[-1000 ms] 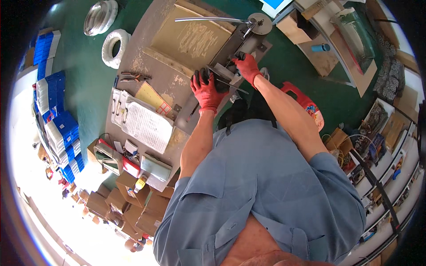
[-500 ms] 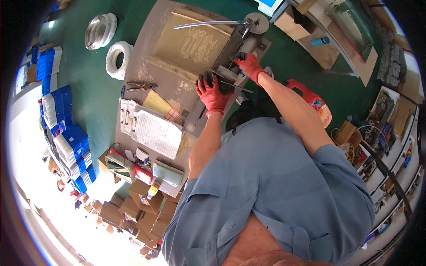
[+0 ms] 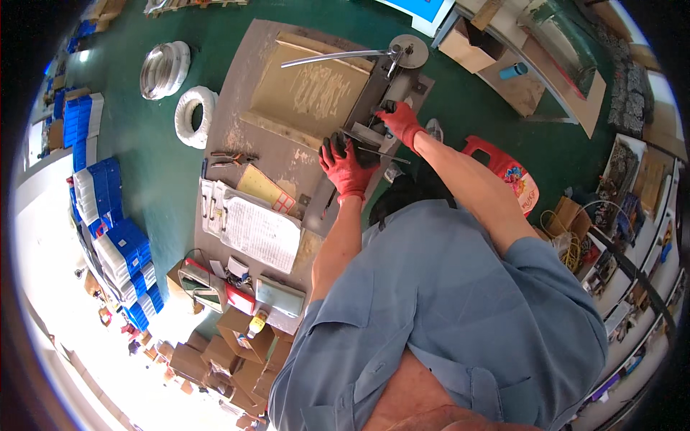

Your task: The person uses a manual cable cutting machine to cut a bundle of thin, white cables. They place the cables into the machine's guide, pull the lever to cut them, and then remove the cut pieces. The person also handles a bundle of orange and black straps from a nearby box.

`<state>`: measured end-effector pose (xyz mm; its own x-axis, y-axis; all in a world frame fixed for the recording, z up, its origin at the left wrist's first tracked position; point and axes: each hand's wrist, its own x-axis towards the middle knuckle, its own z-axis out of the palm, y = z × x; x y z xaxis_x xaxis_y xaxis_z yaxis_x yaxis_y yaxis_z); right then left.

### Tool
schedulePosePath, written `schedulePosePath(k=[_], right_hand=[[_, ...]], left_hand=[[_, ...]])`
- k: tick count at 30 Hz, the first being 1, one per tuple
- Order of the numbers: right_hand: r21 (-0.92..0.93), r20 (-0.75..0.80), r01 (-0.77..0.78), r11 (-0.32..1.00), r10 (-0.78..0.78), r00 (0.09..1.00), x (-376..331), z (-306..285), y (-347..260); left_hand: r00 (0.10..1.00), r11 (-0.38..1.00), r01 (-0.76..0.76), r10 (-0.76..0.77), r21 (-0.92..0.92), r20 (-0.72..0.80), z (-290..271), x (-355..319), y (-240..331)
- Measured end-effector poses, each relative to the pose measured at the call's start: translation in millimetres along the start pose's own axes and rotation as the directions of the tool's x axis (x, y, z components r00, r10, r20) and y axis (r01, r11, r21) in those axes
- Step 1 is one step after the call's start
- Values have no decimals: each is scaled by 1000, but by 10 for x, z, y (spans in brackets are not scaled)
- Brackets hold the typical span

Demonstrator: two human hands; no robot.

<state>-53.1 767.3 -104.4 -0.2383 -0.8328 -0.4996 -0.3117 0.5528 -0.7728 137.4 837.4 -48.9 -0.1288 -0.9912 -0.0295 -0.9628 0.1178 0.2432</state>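
Both my hands wear red gloves with black palms and fingertips. My left hand lies on the near right part of the workbench, fingers spread, beside a dark metal fixture. A thin metal rod sticks out from beside its thumb toward the right; where its other end sits is hidden. Farther along the fixture, my right hand is closed, fingers curled at a small dark part whose kind I cannot make out. Beyond it a long metal lever extends left from a round metal disc.
A wood-edged board, pliers, a yellow card and written sheets lie on the bench. A red plastic stool stands at right. White coils lie on the green floor, with cardboard boxes near the lower left.
The view has shifted slightly, so the bench and most things sit lower in the picture. Both hands stay at the same spots on the fixture, and the rod still sticks out.
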Motion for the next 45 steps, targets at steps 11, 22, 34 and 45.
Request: schedulePosePath(k=[11,22,34,45], right_hand=[[344,10,-55,937,55,998,-131,-15,-63],[119,36,30,992,-34,999,-242,-57,-140],[19,-15,98,995,-98,995,-254,-18,-146],[-16,-4,86,996,-86,996,-237,-17,-134]], left_hand=[[998,999,-39,39,-10,-50,-3,-16,-2],[999,1000,-27,26,-8,-34,22,-14,-27],[999,999,-9,8,38,35,-1,-11,3],[999,999,-3,1,51,36,15,-8,7]])
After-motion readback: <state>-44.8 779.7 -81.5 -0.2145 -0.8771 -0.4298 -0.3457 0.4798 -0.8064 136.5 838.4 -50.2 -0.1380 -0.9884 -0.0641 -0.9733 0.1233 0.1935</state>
